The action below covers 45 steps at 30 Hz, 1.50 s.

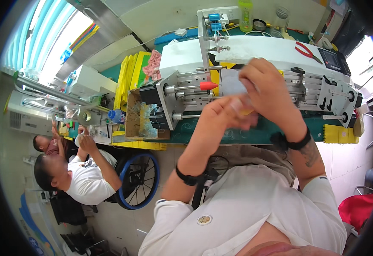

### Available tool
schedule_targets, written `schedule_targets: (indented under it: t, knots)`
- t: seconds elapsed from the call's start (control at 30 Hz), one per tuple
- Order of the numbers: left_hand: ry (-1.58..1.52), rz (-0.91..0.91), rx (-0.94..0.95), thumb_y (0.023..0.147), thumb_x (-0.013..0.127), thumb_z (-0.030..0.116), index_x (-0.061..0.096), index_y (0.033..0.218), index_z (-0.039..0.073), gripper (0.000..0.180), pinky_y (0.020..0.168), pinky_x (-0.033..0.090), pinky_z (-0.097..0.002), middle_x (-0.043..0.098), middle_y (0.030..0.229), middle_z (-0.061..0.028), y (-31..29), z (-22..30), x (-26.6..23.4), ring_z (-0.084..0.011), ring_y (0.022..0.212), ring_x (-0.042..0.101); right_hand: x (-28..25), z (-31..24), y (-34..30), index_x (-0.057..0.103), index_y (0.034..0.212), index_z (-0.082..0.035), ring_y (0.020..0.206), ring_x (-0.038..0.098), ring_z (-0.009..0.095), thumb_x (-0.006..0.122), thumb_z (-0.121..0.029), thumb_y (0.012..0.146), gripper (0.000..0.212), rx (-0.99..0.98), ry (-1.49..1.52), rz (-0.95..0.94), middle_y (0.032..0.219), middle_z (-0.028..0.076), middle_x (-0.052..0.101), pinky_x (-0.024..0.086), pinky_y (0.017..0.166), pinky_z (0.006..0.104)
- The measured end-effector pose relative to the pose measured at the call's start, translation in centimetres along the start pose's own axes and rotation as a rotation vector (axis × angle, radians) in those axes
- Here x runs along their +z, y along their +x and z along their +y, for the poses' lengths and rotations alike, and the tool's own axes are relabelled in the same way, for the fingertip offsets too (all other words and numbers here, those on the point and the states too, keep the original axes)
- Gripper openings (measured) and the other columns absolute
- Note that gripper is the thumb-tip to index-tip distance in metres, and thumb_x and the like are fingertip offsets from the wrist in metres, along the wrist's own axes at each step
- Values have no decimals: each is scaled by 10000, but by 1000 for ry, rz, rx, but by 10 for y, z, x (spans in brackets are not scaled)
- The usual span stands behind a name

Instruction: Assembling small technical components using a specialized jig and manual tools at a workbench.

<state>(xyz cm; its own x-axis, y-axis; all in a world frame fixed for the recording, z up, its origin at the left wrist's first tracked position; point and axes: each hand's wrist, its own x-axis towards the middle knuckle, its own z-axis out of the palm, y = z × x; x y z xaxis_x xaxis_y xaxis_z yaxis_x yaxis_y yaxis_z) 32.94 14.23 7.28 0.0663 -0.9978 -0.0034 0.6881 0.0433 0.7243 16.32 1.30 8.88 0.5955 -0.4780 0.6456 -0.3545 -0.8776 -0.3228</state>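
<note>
My two hands come together over the middle of a metal machine with rails and rods [190,80]. My left hand [231,110] is smeared by motion, its fingers close under the right one. My right hand [265,83] is bent in with its fingers drawn together; whatever lies between them is too blurred to make out. Just left of the right fingers is a pale, whitish sheet-like piece [232,82]; I cannot tell if they touch it. A red pointed cone [209,85] sits on a horizontal rod, its tip toward that pale piece.
An upright bracket with blue parts [214,18] rises behind the machine. Red-handled pliers [308,52] and a dark display box [335,59] lie at back right. At left stands a cardboard box of scraps [136,113]. Further left, a person in white [88,181] sits beside a blue-rimmed wheel [139,179].
</note>
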Motion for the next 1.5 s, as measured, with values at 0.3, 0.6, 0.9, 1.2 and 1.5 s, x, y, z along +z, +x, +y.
schedule_targets:
  t: [0.3,0.6,0.9,1.2,1.5]
  knots:
    - [1973,-427,669,889,739,-27,838,1144,60,287,790,594,-398,632,972,-98,51,91,2,-331,941,710,-23,-14,-47,681,1427,-41,1279,618,418,719,-44,977,452,120,30,-36,1338,184,714,467,1134,513]
    - [1876,-172,959,792,766,-60,859,1069,151,361,752,557,-392,630,1030,-44,42,51,-21,-256,934,668,2,-17,-35,671,1438,-60,1290,614,400,717,-40,965,476,109,212,-17,1369,167,708,432,1163,504]
    - [1665,48,1045,705,695,-51,844,1052,117,412,820,451,-409,589,1070,-94,-4,-13,-44,-288,923,572,9,-25,-29,754,1361,-86,1483,488,413,769,-157,932,436,8,162,-89,1566,190,589,349,1237,567]
    - [1683,255,905,1005,761,44,805,1175,34,176,774,500,-363,627,933,-72,37,13,-3,-231,869,615,16,-29,-36,724,1497,-214,1706,230,417,837,-153,870,640,80,-228,-35,1842,163,323,142,1343,682]
    - [1449,448,886,959,769,-42,705,973,35,100,767,478,-434,617,931,-99,18,1,-21,-314,882,605,12,-27,-37,727,1497,-234,1701,252,409,825,-148,875,636,71,-231,-47,1833,153,345,136,1343,694]
